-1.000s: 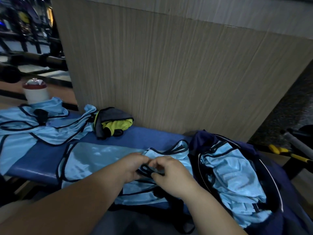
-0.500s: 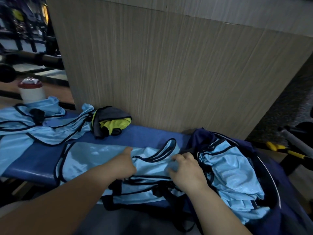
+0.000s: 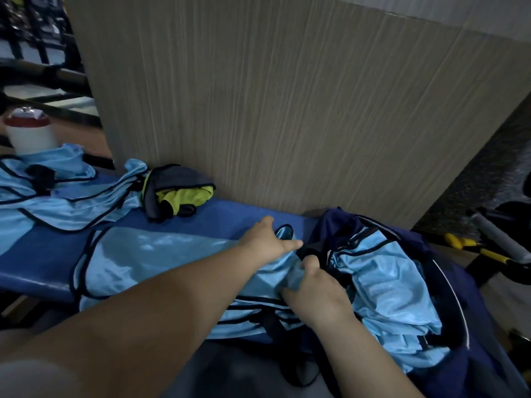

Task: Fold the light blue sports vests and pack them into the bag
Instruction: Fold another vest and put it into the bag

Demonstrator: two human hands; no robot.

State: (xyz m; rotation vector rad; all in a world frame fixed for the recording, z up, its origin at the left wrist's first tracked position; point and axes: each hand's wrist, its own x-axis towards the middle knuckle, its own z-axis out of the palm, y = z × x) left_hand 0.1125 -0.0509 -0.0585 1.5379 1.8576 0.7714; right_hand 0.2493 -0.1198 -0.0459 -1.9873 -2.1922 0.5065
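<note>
Left hand (image 3: 267, 242) presses flat on the vest (image 3: 158, 254), right hand (image 3: 316, 291) just beside it, bunching the same cloth in its grip; vest spread on the blue bench (image 3: 37, 254) toward 9 o'clock, bag (image 3: 339, 225) at 3 holding packed vests (image 3: 388, 282), loose pile (image 3: 57, 202) at 10 o'clock

The blue padded bench (image 3: 235, 214) runs along the foot of a wood-grain wall (image 3: 287, 110). One light blue vest (image 3: 149, 254) with dark trim lies spread flat across its middle, near edge hanging over the front. At the left end sits a loose heap of vests (image 3: 57, 202) (same blue, same trim). Beside the heap, against the wall, lies a crumpled grey and yellow-green garment (image 3: 178, 191). Whether the navy bag (image 3: 339, 228) at the right rests on it cannot be told.
</note>
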